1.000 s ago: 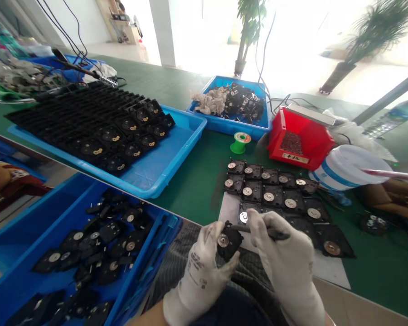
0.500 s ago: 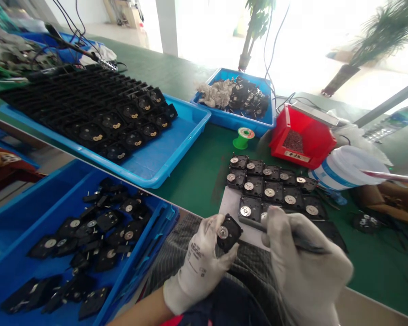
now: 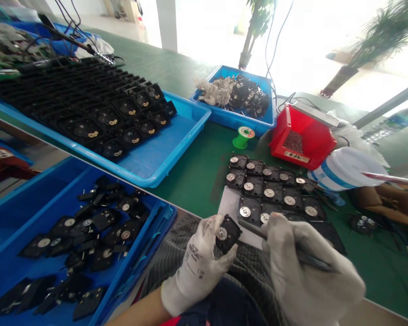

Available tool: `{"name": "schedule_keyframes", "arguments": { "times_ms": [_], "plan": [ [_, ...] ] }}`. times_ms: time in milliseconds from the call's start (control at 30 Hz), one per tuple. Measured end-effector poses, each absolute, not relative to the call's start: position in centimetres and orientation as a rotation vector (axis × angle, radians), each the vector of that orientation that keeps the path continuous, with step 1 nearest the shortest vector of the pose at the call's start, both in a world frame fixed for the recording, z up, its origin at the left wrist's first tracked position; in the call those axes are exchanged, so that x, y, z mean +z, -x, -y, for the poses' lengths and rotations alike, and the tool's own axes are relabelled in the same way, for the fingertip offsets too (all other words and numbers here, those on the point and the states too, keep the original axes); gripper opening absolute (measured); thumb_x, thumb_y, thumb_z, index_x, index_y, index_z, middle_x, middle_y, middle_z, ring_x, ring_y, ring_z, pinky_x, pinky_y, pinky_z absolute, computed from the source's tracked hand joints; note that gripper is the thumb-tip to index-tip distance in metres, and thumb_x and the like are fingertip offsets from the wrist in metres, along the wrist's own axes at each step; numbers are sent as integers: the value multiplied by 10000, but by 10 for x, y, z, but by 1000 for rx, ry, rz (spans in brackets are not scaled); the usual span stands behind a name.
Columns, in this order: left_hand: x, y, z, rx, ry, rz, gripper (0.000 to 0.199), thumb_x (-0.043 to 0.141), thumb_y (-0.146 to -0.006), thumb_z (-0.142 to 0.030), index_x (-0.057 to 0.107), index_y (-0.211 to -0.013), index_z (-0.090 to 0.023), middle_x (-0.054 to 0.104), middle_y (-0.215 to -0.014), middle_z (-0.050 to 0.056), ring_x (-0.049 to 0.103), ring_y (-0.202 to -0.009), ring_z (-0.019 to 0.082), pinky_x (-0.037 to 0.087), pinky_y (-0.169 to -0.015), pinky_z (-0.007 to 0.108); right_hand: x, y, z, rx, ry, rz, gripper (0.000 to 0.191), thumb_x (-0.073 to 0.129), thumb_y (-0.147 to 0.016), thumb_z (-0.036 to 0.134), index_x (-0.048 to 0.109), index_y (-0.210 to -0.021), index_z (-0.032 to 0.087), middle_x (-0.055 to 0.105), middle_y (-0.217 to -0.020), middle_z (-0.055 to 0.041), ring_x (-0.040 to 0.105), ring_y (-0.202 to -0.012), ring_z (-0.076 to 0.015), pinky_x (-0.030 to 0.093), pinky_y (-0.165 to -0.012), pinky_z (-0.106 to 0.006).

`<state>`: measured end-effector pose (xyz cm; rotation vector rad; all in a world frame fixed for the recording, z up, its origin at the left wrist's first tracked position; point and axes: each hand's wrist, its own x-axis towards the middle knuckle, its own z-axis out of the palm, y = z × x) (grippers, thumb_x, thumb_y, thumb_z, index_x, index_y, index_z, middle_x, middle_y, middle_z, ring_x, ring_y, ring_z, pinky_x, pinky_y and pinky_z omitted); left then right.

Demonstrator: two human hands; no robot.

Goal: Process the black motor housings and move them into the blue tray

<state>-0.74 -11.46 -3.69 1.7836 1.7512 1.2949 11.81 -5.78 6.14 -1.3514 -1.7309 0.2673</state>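
Note:
My left hand, in a white glove, is closed around the edges of a small black square unit with a round silver disc on its face. It holds the unit tilted above my lap at the table edge. My gloved right hand grips a slim, dark, pen-like tool, whose kind I cannot make out. The tool's tip points left, close to the held unit; I cannot tell whether they touch. Behind it, rows of similar black units with silver discs lie on the table, partly hidden by my right hand.
At left, a blue tray holds stacked black housings; below it, a blue bin contains loose units. Beyond are a green spool, another blue tray of parts, a red bin and a white bucket.
My right hand has shifted slightly right and down with the tool. My left hand keeps the black unit in nearly the same place. The view has turned a little.

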Motion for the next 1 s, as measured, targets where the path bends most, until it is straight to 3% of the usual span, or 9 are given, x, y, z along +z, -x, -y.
{"name": "schedule_keyframes", "arguments": {
  "times_ms": [167,333,467,633,833,1000],
  "plan": [
    [-34,8,114,1279,-1824,-1756,590,744,-924,-252,469,-1441,-181,651,-1287,175,671,-1188,315,615,-1014,475,41,-113,49,327,1205,1912,446,590,-1029,289,468,-604,231,446,-519,70,395,-435,-87,337,-470,-246],
    [-31,9,114,1305,-1779,-1729,597,746,-904,-198,477,-1436,-162,651,-1279,165,665,-1192,296,606,-1029,444,61,-123,56,243,1269,1737,409,723,-977,312,569,-610,221,560,-518,43,476,-437,-96,374,-493,-253],
    [-32,8,115,1304,-1773,-1740,604,751,-902,-197,480,-1440,-157,647,-1272,165,661,-1180,296,608,-1020,443,70,-123,59,391,1311,1752,460,649,-1026,373,578,-599,217,534,-489,44,464,-424,-97,373,-487,-261],
    [-34,9,115,1298,-1792,-1719,576,726,-926,-216,476,-1441,-150,644,-1282,174,657,-1194,296,607,-1023,438,61,-124,59,247,1295,1683,328,733,-971,338,653,-678,212,631,-554,4,542,-453,-126,416,-510,-269],
    [-37,8,113,1319,-1840,-1766,590,727,-922,-235,469,-1446,-152,660,-1271,187,669,-1179,322,618,-1006,470,32,-119,43,337,1229,1881,467,613,-1025,340,485,-590,229,464,-499,62,394,-426,-88,317,-445,-241],
    [-37,8,115,1314,-1821,-1754,591,713,-927,-248,463,-1457,-172,664,-1270,168,676,-1174,311,622,-999,458,44,-120,39,366,1316,1806,499,621,-1002,531,532,-613,232,483,-474,48,449,-430,-112,348,-433,-243]
  ]
}}
